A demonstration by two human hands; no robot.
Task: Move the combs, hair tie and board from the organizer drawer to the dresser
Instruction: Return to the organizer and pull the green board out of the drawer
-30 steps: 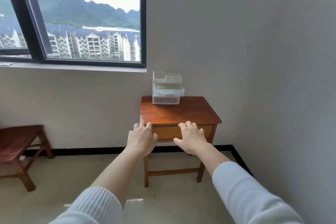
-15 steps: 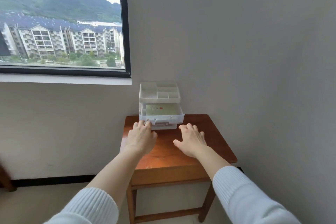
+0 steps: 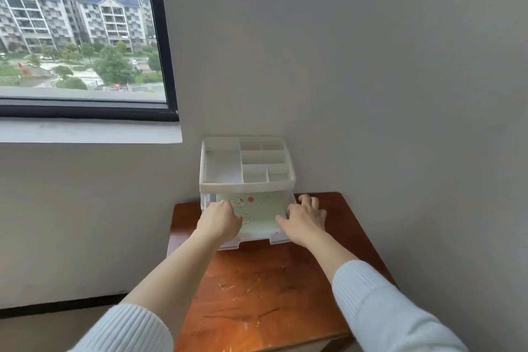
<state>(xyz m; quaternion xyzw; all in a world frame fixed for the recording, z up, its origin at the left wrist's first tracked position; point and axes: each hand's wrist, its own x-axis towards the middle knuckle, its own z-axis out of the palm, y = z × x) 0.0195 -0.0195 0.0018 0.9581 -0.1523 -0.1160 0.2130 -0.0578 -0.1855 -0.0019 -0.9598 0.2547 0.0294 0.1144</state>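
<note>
A white plastic organizer (image 3: 247, 187) stands at the back of the wooden dresser (image 3: 265, 288), against the wall. Its drawer (image 3: 254, 238) is pulled out toward me. Inside lies a pale green board (image 3: 264, 210) with a cartoon drawing and a red dot. My left hand (image 3: 218, 221) reaches into the drawer's left side, fingers curled down onto the board, fingertips hidden. My right hand (image 3: 305, 220) hovers at the drawer's right edge, fingers spread, thumb near the board's right side. No combs or hair tie show.
The organizer's top tray has several empty compartments (image 3: 261, 156). A window (image 3: 83, 31) and its sill (image 3: 88, 131) are to the left. A grey wall (image 3: 400, 94) runs close along the dresser's right side. The dresser top in front of the drawer is scratched.
I have come closer and the view tilts down onto the dresser. Both hands went forward from in front of the organizer to the open drawer, the left one onto the board.
</note>
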